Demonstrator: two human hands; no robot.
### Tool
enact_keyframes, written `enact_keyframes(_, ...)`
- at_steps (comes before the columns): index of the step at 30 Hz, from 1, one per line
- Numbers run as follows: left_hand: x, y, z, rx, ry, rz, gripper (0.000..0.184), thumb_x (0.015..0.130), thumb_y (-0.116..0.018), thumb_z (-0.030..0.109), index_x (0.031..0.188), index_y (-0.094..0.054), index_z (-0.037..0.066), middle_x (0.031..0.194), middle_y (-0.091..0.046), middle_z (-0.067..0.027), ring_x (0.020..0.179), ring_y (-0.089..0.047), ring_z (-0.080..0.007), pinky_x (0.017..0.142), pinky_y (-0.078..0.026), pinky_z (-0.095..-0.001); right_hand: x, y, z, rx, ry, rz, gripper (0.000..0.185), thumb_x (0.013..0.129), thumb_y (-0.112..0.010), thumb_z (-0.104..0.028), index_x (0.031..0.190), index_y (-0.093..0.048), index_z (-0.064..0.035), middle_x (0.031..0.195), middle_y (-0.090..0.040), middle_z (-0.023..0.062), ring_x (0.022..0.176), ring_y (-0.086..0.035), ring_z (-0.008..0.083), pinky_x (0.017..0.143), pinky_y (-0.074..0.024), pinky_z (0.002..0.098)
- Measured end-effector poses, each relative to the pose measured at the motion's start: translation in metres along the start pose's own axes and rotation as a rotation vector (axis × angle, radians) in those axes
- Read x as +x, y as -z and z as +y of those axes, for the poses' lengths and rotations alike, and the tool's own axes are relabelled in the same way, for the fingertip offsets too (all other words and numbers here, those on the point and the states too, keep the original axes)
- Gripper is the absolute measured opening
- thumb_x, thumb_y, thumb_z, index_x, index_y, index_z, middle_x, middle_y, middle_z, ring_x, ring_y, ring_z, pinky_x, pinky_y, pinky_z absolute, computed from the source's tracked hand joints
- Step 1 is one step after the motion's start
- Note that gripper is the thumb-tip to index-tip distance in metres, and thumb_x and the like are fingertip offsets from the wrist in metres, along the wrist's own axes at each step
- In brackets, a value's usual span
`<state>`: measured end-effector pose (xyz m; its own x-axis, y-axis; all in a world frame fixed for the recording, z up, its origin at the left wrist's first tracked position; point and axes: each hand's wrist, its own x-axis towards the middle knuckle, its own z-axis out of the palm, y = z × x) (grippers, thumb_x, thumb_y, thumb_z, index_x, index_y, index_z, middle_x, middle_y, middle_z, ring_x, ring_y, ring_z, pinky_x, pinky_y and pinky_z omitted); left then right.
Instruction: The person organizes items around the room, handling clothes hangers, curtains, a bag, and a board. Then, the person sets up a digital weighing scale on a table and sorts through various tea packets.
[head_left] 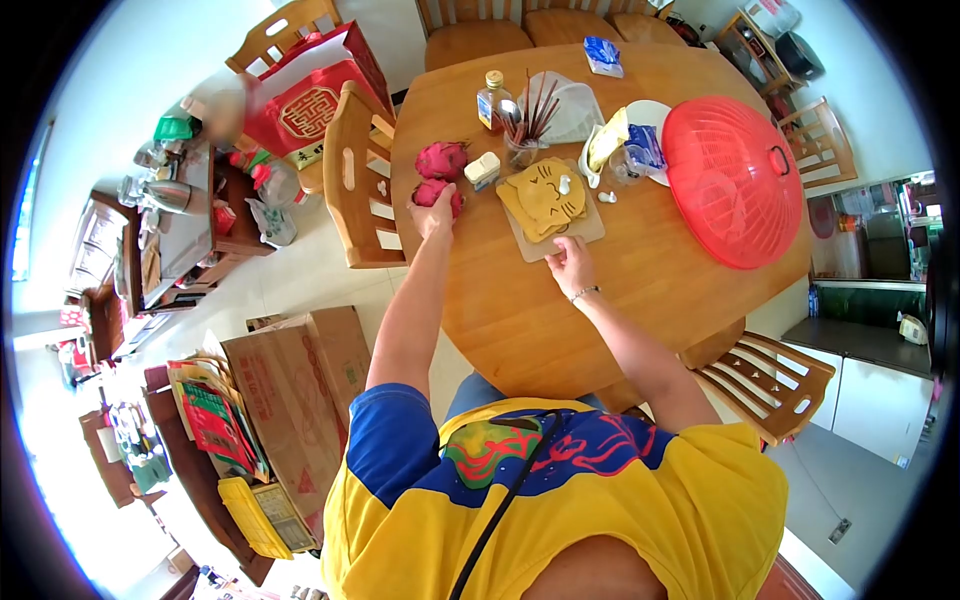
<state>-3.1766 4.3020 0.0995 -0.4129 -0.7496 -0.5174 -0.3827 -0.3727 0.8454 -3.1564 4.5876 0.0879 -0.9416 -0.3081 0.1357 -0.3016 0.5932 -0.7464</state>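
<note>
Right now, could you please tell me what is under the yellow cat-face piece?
A tan board extends past the edges of the yellow cat-face piece, with the right hand at the board's near side. Anything else underneath is covered and cannot be seen.

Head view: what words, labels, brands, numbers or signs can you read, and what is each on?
"囍", perhaps: gold emblem on the red bag; smaller print unreadable.
Too small to read: the bottle label.
Too small to read: print on the far blue packet and the blue packet near the red cover.
Too blurred: markings on the cardboard box.
No word, brand or number is clearly legible.
</note>
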Motion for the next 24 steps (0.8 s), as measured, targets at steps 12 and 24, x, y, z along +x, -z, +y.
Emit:
enact_keyframes(12, -0.023, 0.016, 0.051, 0.762, -0.556, 0.221, 0.096, 0.063, -0.082, 0.034, 0.139, -0.032, 0.001, 0.141, -0.032, -0.0254, 0.128, -0.037, -0.0384, 0.107, -0.033, -0.0427, 0.002, -0.011, -0.016, 0.021, 0.009, -0.052, 0.031, 0.075, -0.072, -0.006, 0.101, -0.055, -0.0047, 0.097, -0.056, 0.0119, 0.072, -0.06, 0.0228, 0.061, -0.0517, 0.033)
enact_keyframes(24, 0.05, -0.025, 0.079, 1.211, -1.025, -0.4, 0.07, 0.071, -0.078, 0.02, 0.134, -0.048, 0.012, 0.144, -0.039, -0.0143, 0.132, -0.032, -0.0386, 0.111, -0.029, -0.042, 0.004, -0.013, -0.008, 0.013, -0.05, -0.028, 0.025, 0.078, -0.07, -0.009, 0.099, -0.057, -0.007, 0.094, -0.059, 0.008, 0.068, -0.061, 0.0208, 0.062, -0.0515, 0.0322)
